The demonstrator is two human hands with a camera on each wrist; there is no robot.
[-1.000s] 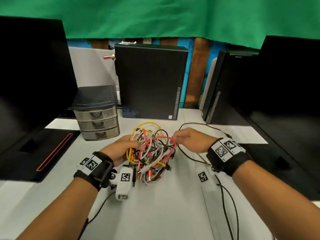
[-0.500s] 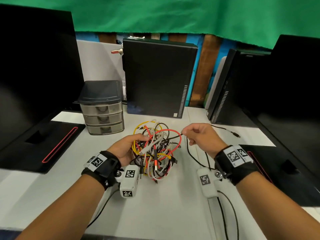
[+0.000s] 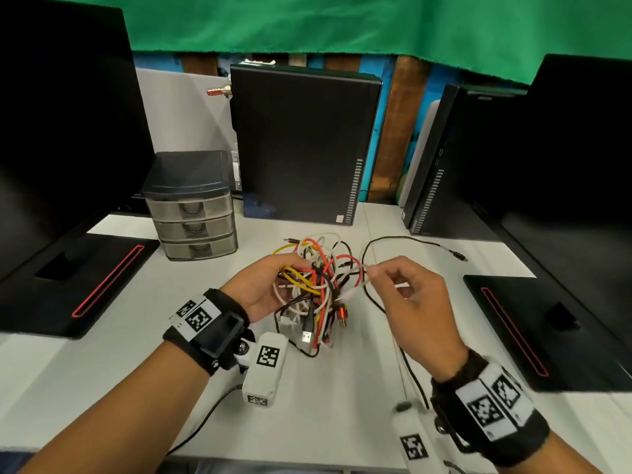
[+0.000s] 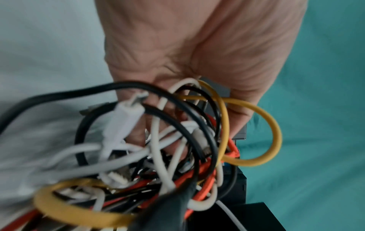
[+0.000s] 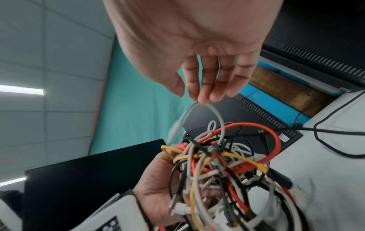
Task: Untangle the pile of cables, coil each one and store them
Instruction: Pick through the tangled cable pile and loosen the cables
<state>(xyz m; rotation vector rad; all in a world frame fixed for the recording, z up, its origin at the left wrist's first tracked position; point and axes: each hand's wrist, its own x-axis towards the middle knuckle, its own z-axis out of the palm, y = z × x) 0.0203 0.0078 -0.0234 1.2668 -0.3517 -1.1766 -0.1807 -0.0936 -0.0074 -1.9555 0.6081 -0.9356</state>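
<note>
A tangled pile of cables (image 3: 316,289) in yellow, red, white and black hangs above the white table, some plugs dangling down. My left hand (image 3: 263,289) grips the bundle (image 4: 177,156) from its left side, fingers curled into the loops. My right hand (image 3: 403,292) pinches a thin grey-white cable (image 3: 362,268) at the bundle's right edge; in the right wrist view that cable (image 5: 205,107) loops down from my fingertips into the tangle (image 5: 217,168). A single black cable (image 3: 410,239) lies loose on the table behind my right hand.
A small grey three-drawer unit (image 3: 193,206) stands at the back left of the table (image 3: 325,405). An upright black computer case (image 3: 301,145) stands behind the pile, another at the right (image 3: 441,159). Black monitor bases (image 3: 75,278) (image 3: 554,330) flank both sides.
Both hands have lifted the bundle off the table and toward me. My right hand left the black cable, which now lies loose, and pinches a grey-white strand.
</note>
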